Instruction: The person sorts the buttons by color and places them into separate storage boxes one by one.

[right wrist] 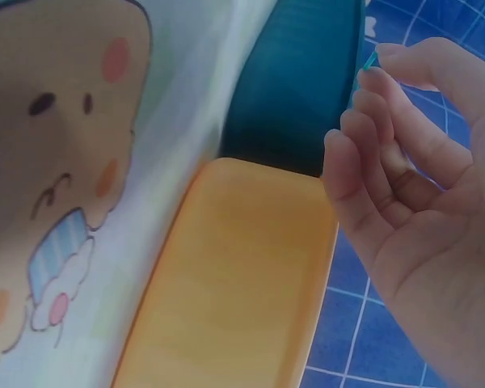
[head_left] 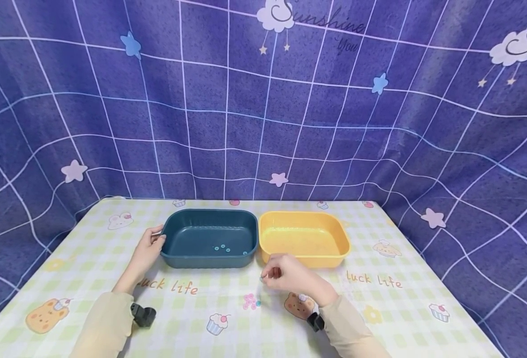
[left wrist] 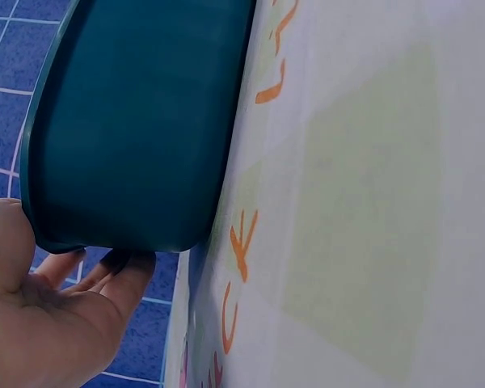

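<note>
My left hand (head_left: 149, 243) grips the left end of a dark teal plastic tub (head_left: 210, 261), its thumb at the rim and its fingers against the outer wall in the left wrist view. Inside that tub lie several small light-blue buttons (head_left: 222, 246). My right hand (head_left: 286, 272) pinches a thin teal button (right wrist: 371, 60) between thumb and index finger, in front of the seam between the tubs. On the tablecloth below it sits a little cluster of pink buttons (head_left: 249, 300), with a teal button (head_left: 258, 303) at its right side.
A yellow tub (head_left: 308, 261) stands right beside the teal one. Beneath everything is a checked tablecloth (head_left: 178, 318) printed with cartoon figures. A blue gridded curtain (head_left: 245, 109) hangs behind the table and along its sides.
</note>
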`<state>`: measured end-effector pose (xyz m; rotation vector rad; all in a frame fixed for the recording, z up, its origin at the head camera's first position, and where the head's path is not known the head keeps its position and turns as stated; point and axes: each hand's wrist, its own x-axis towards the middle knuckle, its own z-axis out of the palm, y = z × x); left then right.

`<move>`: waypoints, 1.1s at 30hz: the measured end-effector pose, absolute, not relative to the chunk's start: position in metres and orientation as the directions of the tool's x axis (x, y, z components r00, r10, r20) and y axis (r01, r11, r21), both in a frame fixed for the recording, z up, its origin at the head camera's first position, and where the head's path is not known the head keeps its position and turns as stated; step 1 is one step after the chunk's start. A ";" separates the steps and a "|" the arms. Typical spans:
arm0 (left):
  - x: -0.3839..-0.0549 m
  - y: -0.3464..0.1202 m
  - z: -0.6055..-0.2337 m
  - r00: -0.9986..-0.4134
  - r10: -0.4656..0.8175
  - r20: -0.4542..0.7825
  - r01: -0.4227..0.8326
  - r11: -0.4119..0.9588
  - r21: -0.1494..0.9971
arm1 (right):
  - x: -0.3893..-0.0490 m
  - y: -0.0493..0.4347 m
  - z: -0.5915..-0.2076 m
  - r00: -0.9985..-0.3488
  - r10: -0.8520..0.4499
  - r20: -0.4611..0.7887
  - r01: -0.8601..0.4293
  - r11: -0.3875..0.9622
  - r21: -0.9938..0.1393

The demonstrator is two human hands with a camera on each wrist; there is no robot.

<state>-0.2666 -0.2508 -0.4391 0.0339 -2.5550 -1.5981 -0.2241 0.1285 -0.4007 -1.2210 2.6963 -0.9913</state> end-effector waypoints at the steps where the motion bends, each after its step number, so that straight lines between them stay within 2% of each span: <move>1: -0.267 -0.251 -0.439 -0.991 -0.087 0.097 0.049 0.441 0.896 | -0.225 0.128 -0.400 -0.696 -0.679 0.233 -0.667 0.492 -0.559; 20: -0.263 -0.255 -0.434 -0.990 -0.104 0.091 0.036 0.443 0.896 | -0.246 0.109 -0.391 -0.683 -0.650 0.333 -0.690 0.426 -0.585; 33: -0.266 -0.252 -0.439 -0.990 -0.086 0.111 0.065 0.424 0.903 | -0.258 0.096 -0.382 -0.717 -0.621 0.317 -0.660 0.460 -0.593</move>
